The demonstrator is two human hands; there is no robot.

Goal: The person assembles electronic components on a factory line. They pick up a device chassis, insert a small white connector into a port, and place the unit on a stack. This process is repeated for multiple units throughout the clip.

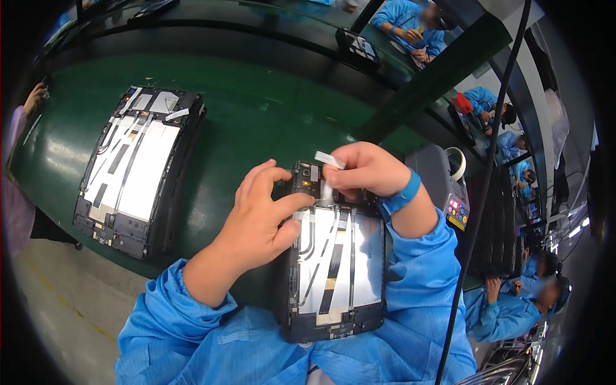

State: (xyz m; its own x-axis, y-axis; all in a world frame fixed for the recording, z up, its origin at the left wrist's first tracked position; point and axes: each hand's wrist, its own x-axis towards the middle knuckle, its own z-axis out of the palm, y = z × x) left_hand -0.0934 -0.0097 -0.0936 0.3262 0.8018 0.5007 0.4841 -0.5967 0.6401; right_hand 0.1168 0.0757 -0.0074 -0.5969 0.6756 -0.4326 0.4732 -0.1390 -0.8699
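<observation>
In front of me lies an opened tablet (321, 256), a black frame with a silvery plate, dark flex strips and cables. My right hand (366, 170) is closed in a pinch on a white strip (329, 160) over the tablet's far end. A translucent piece of film or tape (327, 192) hangs from those fingertips down toward the tablet. My left hand (260, 208) has its fingers apart, the index fingertip pressed on the tablet close to the lower end of that film. Both sleeves are blue, and a blue band circles my right wrist.
A stack of similar opened tablets (138, 167) stands on the green table (237, 96) at left. A grey machine with lit buttons (439, 186) is at right, near a hanging black cable (478, 224). A person's hand (35, 96) shows at the far left; several blue-clad people work beyond.
</observation>
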